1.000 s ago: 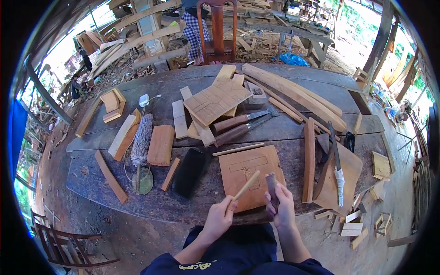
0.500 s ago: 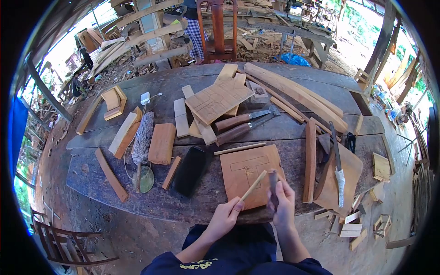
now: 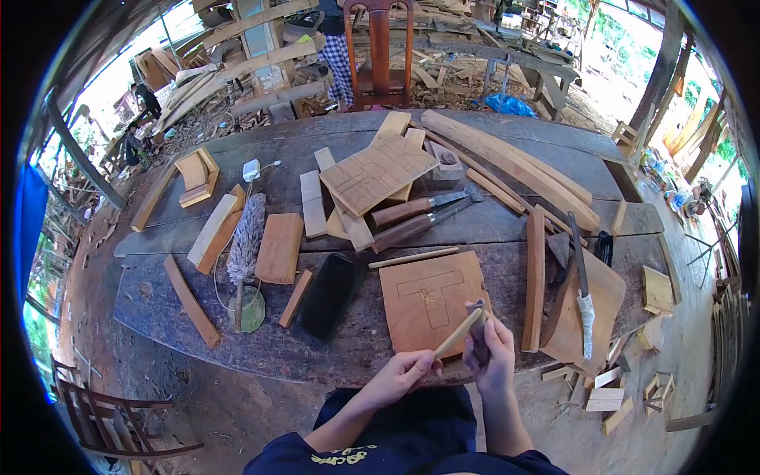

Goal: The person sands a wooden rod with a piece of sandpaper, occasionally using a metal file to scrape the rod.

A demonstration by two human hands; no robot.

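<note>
My left hand [image 3: 402, 375] is closed around the lower end of a thin, pale wooden stick [image 3: 457, 334], which slants up to the right. In my right hand [image 3: 490, 354] is a folded grey-brown strip [image 3: 475, 305] that looks like sandpaper, pinched between thumb and fingers. The stick's upper end meets this strip. Behind both hands, a flat wooden board [image 3: 404, 309] with a T-shaped outline drawn on it lies at the table's near edge. A second thin stick [image 3: 413, 257] rests along the board's far edge.
On the dark table [image 3: 237, 348] lie a black phone [image 3: 325, 297], a wooden block [image 3: 279, 248], a feathery grey brush [image 3: 248, 237] and two wood-handled tools [image 3: 404, 231]. A carved board [image 3: 380, 170] tops a wood pile. Long timbers [image 3: 514, 166] and a wrapped-handle blade [image 3: 584, 285] lie right.
The stick has tilted further right and its tip now touches the folded strip. My left hand has shifted slightly right and down. Before, stick and strip were apart.
</note>
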